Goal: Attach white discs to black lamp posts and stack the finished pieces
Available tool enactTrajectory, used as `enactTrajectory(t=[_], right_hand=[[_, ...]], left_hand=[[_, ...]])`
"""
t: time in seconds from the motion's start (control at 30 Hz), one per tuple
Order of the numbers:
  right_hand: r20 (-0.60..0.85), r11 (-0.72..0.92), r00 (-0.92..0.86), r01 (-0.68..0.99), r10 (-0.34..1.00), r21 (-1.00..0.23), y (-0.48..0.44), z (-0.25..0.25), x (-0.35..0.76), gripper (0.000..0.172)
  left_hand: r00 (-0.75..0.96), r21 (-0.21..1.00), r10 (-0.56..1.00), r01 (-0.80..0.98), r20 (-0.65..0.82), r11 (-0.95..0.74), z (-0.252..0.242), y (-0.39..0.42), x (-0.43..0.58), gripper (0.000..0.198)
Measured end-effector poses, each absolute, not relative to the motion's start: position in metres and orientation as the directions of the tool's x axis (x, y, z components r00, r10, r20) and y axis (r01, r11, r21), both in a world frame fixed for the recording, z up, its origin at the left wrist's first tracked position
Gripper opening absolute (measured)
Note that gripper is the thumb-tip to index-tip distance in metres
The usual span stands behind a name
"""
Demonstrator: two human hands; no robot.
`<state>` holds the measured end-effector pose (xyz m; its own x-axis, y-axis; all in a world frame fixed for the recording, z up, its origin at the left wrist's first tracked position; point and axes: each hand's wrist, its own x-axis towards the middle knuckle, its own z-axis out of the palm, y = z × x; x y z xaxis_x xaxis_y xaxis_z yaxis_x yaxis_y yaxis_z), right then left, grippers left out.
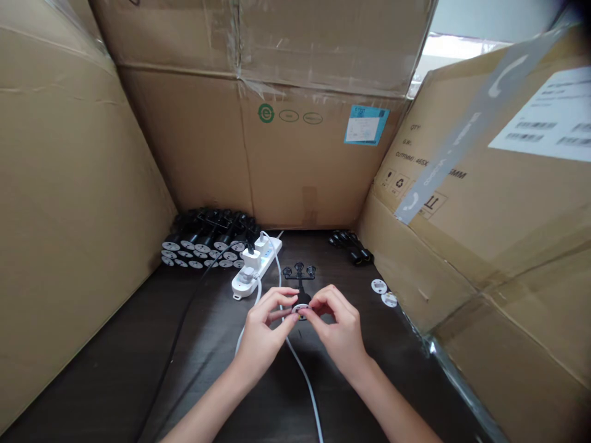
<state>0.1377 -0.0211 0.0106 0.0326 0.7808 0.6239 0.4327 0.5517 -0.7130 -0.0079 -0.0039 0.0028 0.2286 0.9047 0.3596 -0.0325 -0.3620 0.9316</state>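
Note:
A small black three-armed piece, like a miniature lamp post, lies between my hands with its arms pointing away from me. At its near end a round white disc faces me on the wide black base. My left hand is closed on the left side of that base, thumb at the disc's lower edge. From the right, my right hand pinches the base and disc rim between thumb and fingers. A tiny yellowish bit shows by the thumbs; what it is I cannot tell.
Many similar black pieces with white ends are stacked back left. Beside them is a white power strip with plugs and cables. Black parts and two loose white discs lie right. Cardboard boxes wall the dark table.

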Motion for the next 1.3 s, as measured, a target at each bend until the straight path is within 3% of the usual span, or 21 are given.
enactTrajectory(t=[0.8, 1.13, 1.3], right_hand=[[0.581, 0.529, 0.033, 0.374, 0.813, -0.761, -0.0194, 0.0117, 0.1366, 0.012], [0.433, 0.415, 0.041, 0.213, 0.901, -0.885, -0.0176, 0.0084, 0.1372, 0.011], [0.29, 0.288, -0.015, 0.186, 0.957, -0.939, -0.0177, 0.005, 0.1373, 0.022]], left_hand=[[0.184, 0.946, 0.929, -0.016, 0.321, -0.324, 0.0047, -0.0044, -0.0076, 0.007], [0.156, 0.954, 0.942, -0.008, 0.298, -0.3, 0.0033, -0.0035, -0.0084, 0.01], [0.175, 0.949, 0.934, -0.015, 0.313, -0.315, 0.0013, -0.0033, -0.0086, 0.011]])
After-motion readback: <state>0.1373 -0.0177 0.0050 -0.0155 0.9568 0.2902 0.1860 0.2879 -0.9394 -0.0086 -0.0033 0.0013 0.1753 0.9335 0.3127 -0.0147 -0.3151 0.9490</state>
